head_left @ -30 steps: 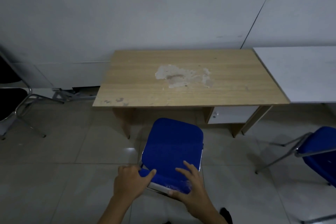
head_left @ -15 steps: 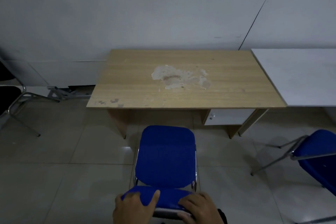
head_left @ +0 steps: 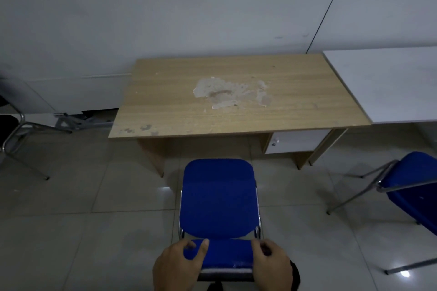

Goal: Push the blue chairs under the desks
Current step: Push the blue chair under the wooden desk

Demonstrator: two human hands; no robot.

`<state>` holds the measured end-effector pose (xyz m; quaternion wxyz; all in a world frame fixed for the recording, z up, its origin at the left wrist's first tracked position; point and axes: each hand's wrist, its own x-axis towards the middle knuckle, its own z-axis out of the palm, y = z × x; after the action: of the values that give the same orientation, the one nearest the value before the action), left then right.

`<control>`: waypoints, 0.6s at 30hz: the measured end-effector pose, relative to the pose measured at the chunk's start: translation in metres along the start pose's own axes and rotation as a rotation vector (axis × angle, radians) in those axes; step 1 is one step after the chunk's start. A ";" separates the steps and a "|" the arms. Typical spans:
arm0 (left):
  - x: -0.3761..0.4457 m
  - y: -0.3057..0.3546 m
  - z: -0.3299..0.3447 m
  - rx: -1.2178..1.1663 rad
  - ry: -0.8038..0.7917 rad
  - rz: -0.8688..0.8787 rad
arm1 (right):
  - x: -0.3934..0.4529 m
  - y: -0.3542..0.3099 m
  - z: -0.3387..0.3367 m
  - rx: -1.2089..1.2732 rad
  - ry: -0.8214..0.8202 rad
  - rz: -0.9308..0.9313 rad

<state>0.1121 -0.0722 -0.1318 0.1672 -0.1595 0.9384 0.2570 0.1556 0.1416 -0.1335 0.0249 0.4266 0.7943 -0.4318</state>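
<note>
Chair (head_left: 218, 198) before desk (head_left: 236, 99) — another chair (head_left: 411, 186) right.

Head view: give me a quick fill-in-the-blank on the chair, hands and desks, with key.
1. Both hands, the left hand and the right hand, grip the chair's ____.
2. The blue chair faces the ____ desk.
3. The white desk stands to the ____ of that desk.
4. A second blue chair stands on the ____ side of the view.

Missing words: backrest; wooden; right; right
</note>
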 end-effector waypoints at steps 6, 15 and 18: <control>0.019 -0.003 0.000 0.027 0.041 0.096 | 0.012 -0.002 0.010 0.059 -0.043 -0.014; 0.054 0.022 -0.012 0.013 0.096 0.198 | 0.044 -0.036 0.021 0.028 -0.047 -0.070; 0.070 0.034 -0.015 0.014 0.103 0.210 | 0.060 -0.052 0.023 0.042 -0.065 -0.066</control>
<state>0.0332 -0.0672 -0.1331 0.0922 -0.0722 0.9590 0.2582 0.0740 0.1509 -0.1376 0.0276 0.3862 0.7975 -0.4626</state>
